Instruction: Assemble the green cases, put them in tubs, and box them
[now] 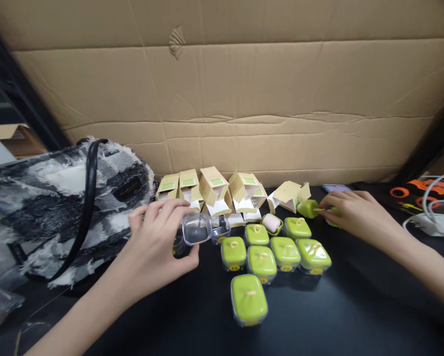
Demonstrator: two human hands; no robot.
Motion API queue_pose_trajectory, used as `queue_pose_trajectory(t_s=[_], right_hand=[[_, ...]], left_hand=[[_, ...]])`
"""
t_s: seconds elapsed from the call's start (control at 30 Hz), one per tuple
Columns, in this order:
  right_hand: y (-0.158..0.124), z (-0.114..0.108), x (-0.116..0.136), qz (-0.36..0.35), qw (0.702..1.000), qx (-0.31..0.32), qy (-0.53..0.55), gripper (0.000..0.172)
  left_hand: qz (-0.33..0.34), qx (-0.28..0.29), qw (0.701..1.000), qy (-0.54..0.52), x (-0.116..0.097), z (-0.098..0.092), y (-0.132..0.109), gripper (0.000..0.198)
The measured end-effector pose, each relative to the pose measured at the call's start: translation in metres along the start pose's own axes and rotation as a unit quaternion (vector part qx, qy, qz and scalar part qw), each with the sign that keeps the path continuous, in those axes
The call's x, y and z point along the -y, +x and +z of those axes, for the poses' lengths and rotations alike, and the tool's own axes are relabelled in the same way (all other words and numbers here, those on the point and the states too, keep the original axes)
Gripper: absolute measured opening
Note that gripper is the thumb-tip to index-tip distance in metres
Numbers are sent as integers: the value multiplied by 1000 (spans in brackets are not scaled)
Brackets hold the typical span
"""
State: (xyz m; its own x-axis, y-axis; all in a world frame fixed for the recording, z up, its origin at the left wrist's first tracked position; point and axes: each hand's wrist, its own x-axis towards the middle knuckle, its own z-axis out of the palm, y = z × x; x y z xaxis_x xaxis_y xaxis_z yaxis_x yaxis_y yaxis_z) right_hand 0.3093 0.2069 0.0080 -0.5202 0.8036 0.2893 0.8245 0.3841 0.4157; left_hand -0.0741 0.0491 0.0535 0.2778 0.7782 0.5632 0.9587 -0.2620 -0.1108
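Observation:
My left hand (158, 242) is closed around a small clear plastic container (197, 229), raised above the black table with its open top facing me. Over at the right, my right hand (355, 212) pinches the pale loop of a green lid (308, 209). Another clear container (221, 230) sits behind the held one. Several lidded containers stand grouped in the middle, among them one with a green lid (256, 234) at the back. A single green-lidded container (249, 299) is closest to me. A green lid holding a whitish piece (271, 223) lies behind the group.
Several opened beige cartons (214, 185) line the cardboard wall (244, 89). A shaggy black-and-white bag (66, 198) with a black strap fills the left. On the right lie orange-handled tools (399, 192), a white power strip with cables (431, 225) and a phone-like object (336, 188).

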Motion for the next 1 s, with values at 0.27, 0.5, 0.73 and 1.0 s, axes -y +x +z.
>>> queue_pose_trajectory(t_s=[0.27, 0.5, 0.73, 1.0], right_hand=[[4, 14, -6, 17, 1000, 10, 6, 27], [3, -1, 2, 21, 1000, -5, -5, 26], [1, -9, 7, 17, 1000, -20, -9, 23], [3, 1, 1, -2, 999, -54, 4, 23]], left_hand=[[57, 14, 930, -363, -59, -4, -20, 62], [68, 60, 945, -315, -91, 40, -23, 56], [112, 59, 954, -273, -84, 39, -28, 49], [76, 128, 942, -300, -73, 30, -19, 57]])
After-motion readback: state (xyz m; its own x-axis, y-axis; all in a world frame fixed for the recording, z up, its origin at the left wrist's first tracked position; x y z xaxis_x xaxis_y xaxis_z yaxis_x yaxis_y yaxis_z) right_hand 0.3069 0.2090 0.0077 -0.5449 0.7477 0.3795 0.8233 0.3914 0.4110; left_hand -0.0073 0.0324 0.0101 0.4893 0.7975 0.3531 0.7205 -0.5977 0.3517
